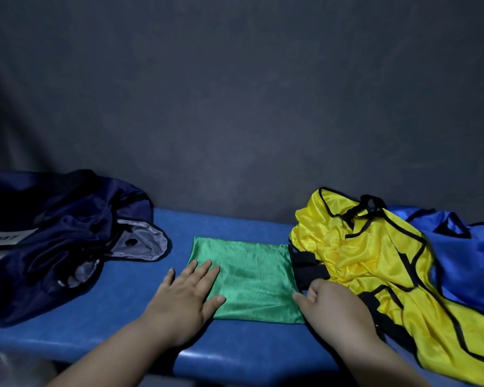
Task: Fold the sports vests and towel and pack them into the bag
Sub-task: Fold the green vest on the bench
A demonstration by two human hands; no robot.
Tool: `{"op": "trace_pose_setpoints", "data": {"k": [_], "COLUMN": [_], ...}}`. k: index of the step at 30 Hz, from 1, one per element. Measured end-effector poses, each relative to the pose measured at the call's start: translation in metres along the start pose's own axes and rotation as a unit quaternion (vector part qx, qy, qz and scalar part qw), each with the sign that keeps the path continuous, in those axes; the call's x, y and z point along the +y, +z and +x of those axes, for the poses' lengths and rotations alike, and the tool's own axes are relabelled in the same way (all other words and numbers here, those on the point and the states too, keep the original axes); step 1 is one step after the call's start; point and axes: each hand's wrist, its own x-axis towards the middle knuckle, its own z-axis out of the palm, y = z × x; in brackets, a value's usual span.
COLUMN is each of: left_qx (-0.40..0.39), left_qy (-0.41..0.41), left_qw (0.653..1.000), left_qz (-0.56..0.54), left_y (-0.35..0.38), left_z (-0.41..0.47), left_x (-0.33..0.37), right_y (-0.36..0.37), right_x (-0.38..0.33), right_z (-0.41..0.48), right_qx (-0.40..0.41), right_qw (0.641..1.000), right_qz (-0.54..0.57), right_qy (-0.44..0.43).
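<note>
On the bench point(235, 358), navy bag point(53, 247) crumpled, left hand point(185, 300) flat on green vest point(252, 275), right hand point(333, 311) grip unclear

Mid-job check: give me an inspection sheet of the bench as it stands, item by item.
Surface: blue padded bench, with the job's things lying along it.
Job's things: green vest folded into a flat rectangle, mid-bench; yellow vest crumpled and unfolded to its right; blue fabric at the far right, vest or towel unclear; navy bag slumped at the left, grey lining showing.
Clutter: blurred grey shape below the bench's near left edge, not identifiable.
Grippers: left hand flat on the green vest's left part; right hand at its right edge, fingers curled, grip unclear.
Cables: nothing seen.
Surroundings: dark grey wall behind the bench.
</note>
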Motion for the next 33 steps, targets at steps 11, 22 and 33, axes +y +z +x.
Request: {"op": "trace_pose_setpoints", "data": {"k": [11, 22, 33], "left_qx": [0.055, -0.012, 0.013], "left_qy": [0.021, -0.057, -0.076], "left_qw": [0.998, 0.998, 0.997], "left_qz": [-0.02, -0.019, -0.001], "left_y": [-0.026, -0.01, -0.017], "left_z": [0.041, 0.063, 0.052], "left_x": [0.034, 0.012, 0.008], "right_y": [0.031, 0.039, 0.024], "right_x": [-0.032, -0.033, -0.038], "right_z": [0.039, 0.063, 0.048], "right_qx": [0.086, -0.132, -0.165], "right_qw": [0.965, 0.97, 0.969], "right_qz": [-0.033, -0.109, -0.15], "right_qy": [-0.246, -0.17, -0.109]}}
